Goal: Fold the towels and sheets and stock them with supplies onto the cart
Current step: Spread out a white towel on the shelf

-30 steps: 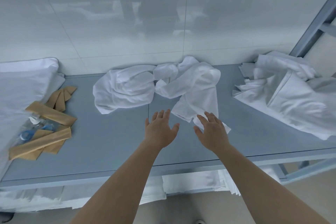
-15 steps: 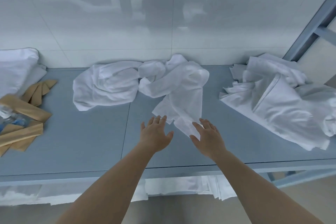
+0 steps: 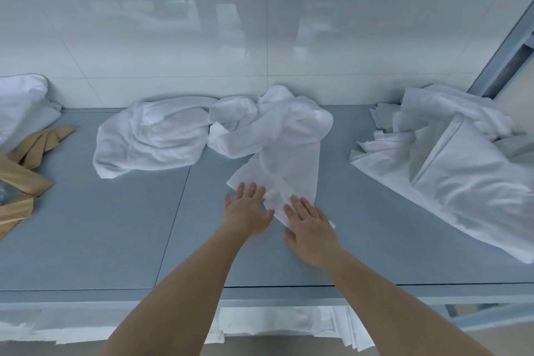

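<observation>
— Two hands are flat on the bench; the left hand point(image 3: 248, 212) lies with straight, spread fingers, its tips just touching the near corner of the crumpled towel point(image 3: 277, 139); the right hand point(image 3: 310, 224) presses that same corner down with straight fingers; neither grips anything.

— Why flat rather than pinching?

— I'd judge they mean to pin and smooth the corner first, so the cloth can be spread before folding; the rest of it is bunched toward the back edge of the bench point(image 3: 121, 240), touching a second towel point(image 3: 150, 136) heaped on its left.

— And the sheets?

— One rumpled sheet point(image 3: 450, 165) sprawls at the right end, well apart from the hands; tan packets point(image 3: 26, 179) sit at the left end; folded white cloth point(image 3: 289, 321) shows on the shelf below; folding looks barely started.
</observation>
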`<action>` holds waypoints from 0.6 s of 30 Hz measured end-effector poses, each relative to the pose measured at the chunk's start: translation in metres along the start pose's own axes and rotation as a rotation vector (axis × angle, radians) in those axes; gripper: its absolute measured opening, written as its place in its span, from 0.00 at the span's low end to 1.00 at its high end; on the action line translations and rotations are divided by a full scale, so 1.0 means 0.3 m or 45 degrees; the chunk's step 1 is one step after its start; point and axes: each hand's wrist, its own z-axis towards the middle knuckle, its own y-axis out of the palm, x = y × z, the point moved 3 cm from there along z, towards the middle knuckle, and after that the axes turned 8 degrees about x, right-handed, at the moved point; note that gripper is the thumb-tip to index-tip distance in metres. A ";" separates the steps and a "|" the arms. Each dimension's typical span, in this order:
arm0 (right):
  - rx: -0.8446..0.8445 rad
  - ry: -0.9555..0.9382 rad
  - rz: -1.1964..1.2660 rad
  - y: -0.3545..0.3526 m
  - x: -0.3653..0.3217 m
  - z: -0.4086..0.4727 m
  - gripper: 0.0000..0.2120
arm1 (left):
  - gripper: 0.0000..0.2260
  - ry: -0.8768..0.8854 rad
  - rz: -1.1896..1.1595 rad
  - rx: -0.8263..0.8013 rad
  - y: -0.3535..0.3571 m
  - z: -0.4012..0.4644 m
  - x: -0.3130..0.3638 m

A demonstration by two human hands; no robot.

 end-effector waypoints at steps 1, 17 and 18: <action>0.019 0.013 -0.001 0.006 -0.002 -0.006 0.28 | 0.31 -0.003 -0.007 0.011 0.010 -0.005 -0.001; 0.025 0.187 0.088 -0.050 -0.095 -0.295 0.23 | 0.27 0.074 0.059 -0.082 -0.001 -0.320 -0.051; 0.028 0.200 0.094 -0.052 -0.107 -0.317 0.23 | 0.26 0.088 0.061 -0.084 -0.001 -0.341 -0.057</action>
